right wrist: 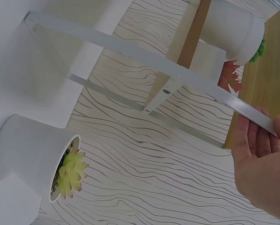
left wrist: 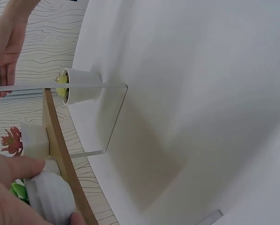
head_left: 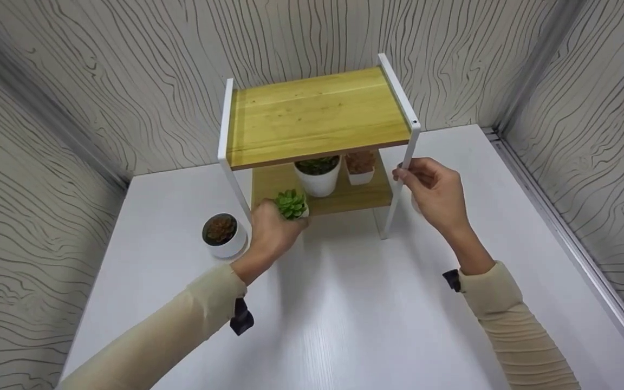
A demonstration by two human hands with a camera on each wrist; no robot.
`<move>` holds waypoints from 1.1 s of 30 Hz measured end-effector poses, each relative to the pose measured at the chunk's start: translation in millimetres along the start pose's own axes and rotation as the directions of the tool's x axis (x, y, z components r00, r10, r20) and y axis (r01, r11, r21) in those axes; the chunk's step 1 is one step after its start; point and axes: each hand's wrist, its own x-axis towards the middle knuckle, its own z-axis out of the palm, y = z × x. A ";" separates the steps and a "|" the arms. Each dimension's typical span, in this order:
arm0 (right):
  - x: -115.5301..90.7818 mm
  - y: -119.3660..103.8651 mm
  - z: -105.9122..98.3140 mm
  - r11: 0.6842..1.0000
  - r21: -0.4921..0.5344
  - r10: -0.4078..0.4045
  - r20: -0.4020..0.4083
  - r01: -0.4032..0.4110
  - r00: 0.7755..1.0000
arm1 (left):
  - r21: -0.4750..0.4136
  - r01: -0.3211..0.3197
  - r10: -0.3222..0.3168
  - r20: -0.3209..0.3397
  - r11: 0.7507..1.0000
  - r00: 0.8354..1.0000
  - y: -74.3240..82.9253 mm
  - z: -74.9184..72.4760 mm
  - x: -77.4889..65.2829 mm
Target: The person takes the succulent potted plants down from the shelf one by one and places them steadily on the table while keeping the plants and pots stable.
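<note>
My left hand [head_left: 275, 230] grips a small white pot [left wrist: 50, 197] with a green succulent [head_left: 291, 204], at the front left of the lower shelf [head_left: 339, 202]. Whether the pot's base touches the board is hidden. My right hand [head_left: 439, 192] pinches the right front upright of the white metal frame [right wrist: 130, 50] between thumb and fingers. Behind the left hand, a larger white pot [head_left: 318, 181] with a dark green plant stands on the lower shelf. To its right sits a square white pot with a red succulent [head_left: 360, 162]. The wooden top shelf [head_left: 317, 116] bears nothing.
On the white table [head_left: 323, 325], a white pot with a brownish succulent [head_left: 225, 236] stands left of the rack. Right of the rack, a white pot with a yellow-green succulent [right wrist: 37, 150] shows in the right wrist view. Wood-grain-patterned walls [head_left: 171, 70] enclose the back and sides.
</note>
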 end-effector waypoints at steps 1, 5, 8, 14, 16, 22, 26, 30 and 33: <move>0.2 -0.4 -0.1 1.000 -0.004 0.002 0.002 -0.002 1.000 | -0.003 -0.008 0.008 0.004 1.000 1.000 -1.0 0.1 -2.3; 0.8 -2.8 -0.9 1.000 -0.006 0.028 0.002 -0.028 1.000 | -0.042 -0.017 0.019 0.053 0.999 0.998 -4.8 1.3 -11.7; 1.9 -4.8 -0.9 0.999 -0.011 0.040 0.003 -0.040 0.999 | -0.049 -0.004 0.009 0.092 0.999 0.996 -9.0 1.5 -18.1; 4.5 -5.6 -0.6 0.999 0.004 0.038 -0.008 -0.038 0.999 | -0.022 -0.005 0.008 0.130 1.000 0.991 -19.7 0.1 -25.4; 5.1 -4.4 -0.9 0.999 0.018 0.033 -0.005 -0.033 0.999 | -0.013 -0.017 0.019 0.124 1.000 0.992 -22.8 -1.3 -26.0; 6.8 -0.5 -1.7 0.998 0.052 0.028 -0.009 -0.028 1.000 | -0.029 -0.046 0.049 0.112 0.999 0.993 -27.3 -5.3 -26.6; 7.7 1.0 -2.3 0.998 0.048 0.037 -0.010 -0.036 0.999 | -0.038 -0.061 0.065 0.116 0.997 0.991 -29.3 -4.9 -27.0; 7.7 -0.4 -2.5 0.998 0.054 0.042 -0.008 -0.042 0.999 | -0.038 -0.084 0.087 0.114 0.996 0.990 -31.9 -3.8 -29.3; 7.2 -2.8 -2.9 0.997 0.064 0.052 0.001 -0.052 0.999 | -0.031 -0.096 0.099 0.116 0.995 0.988 -35.1 -3.0 -30.9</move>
